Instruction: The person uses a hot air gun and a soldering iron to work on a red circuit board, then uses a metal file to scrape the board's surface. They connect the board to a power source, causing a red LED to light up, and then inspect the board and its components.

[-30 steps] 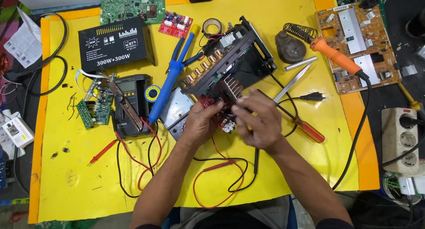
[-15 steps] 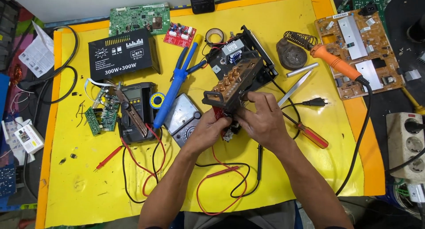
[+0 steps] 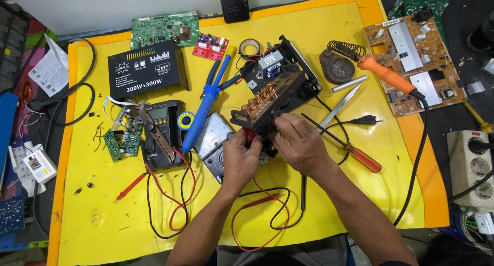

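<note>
Fingers of both hands pinch the near edge of the black open amplifier chassis with copper knobs (image 3: 272, 99), tilting it up so its underside faces the person. Left hand (image 3: 241, 160) grips its lower-left corner, right hand (image 3: 298, 142) its lower-right. The chassis sits mid yellow mat (image 3: 103, 219). Left of the chassis: black digital multimeter (image 3: 162, 132), blue desoldering pump (image 3: 206, 104). Right: red-handled screwdriver (image 3: 355, 154).
</note>
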